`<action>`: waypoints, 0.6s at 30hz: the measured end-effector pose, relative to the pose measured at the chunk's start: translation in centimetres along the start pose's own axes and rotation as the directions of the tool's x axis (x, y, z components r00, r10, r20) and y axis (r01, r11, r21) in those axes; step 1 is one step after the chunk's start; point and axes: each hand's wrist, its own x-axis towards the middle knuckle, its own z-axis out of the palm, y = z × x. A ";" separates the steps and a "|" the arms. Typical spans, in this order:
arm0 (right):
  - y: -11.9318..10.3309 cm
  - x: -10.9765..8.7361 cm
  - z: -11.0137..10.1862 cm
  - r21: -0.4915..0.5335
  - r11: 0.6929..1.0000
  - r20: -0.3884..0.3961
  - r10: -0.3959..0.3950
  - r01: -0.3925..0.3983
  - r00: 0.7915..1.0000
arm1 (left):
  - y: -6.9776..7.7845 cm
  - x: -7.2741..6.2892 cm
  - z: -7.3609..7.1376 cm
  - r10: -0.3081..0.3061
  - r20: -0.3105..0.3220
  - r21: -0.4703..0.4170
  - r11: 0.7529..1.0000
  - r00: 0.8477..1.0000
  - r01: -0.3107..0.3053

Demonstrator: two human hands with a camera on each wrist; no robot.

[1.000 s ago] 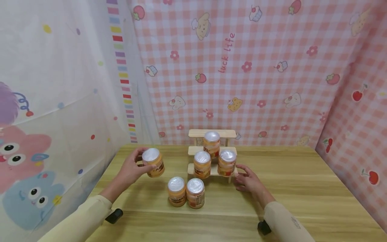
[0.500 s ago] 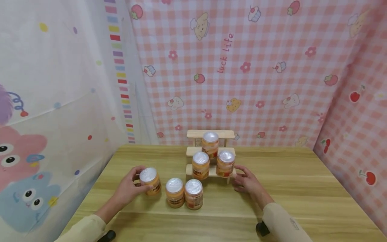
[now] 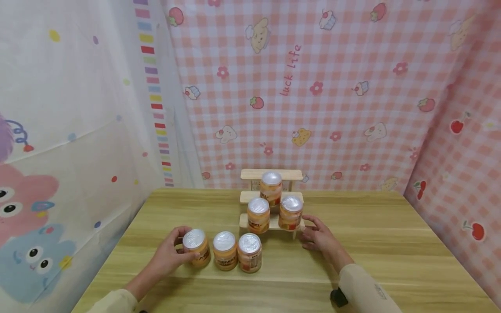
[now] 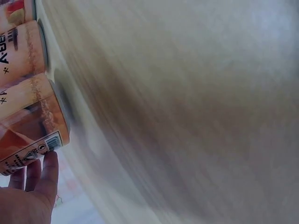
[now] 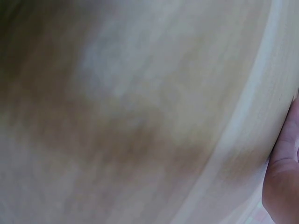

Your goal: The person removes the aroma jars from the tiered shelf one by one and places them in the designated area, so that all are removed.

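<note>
My left hand point(image 3: 172, 252) grips an orange-labelled can point(image 3: 200, 254) with a silver lid, thumb in front and fingers round its far side. In the left wrist view, the base of this can point(image 4: 35, 121) is close to the table, with a barcode on its label. Just to its right, two similar cans, a middle one point(image 3: 225, 256) and a right one point(image 3: 250, 258), stand side by side. My right hand point(image 3: 322, 241) is at the right end of a small wooden tiered shelf point(image 3: 246, 196), fingertips at its lower step and holding no can.
Three more cans stand on the shelf: one high point(image 3: 271, 191), one lower left point(image 3: 258, 219) and one lower right point(image 3: 290, 217). Behind the wooden table point(image 3: 352, 226) hangs a pink checked cloth point(image 3: 332, 108). A white patterned curtain point(image 3: 90, 130) closes the left side.
My left hand has brought its can down and toward the table's front, then slightly right beside the two standing cans. The right hand has stayed by the shelf.
</note>
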 end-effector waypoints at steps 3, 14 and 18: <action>0.0 0.0 0.1 0.002 1.000 -0.003 -0.002 0.002 1.000 | -0.1 -0.3 0.2 -0.003 0.000 0.003 1.000 1.000 0.003; 0.1 -0.1 0.1 0.010 1.000 -0.002 -0.006 0.006 1.000 | -0.6 -0.4 0.6 0.030 0.029 -0.013 0.999 0.999 -0.029; 0.1 0.1 0.1 0.011 1.000 -0.017 -0.007 0.007 1.000 | -0.3 0.1 0.1 0.058 0.020 -0.017 0.998 0.998 -0.058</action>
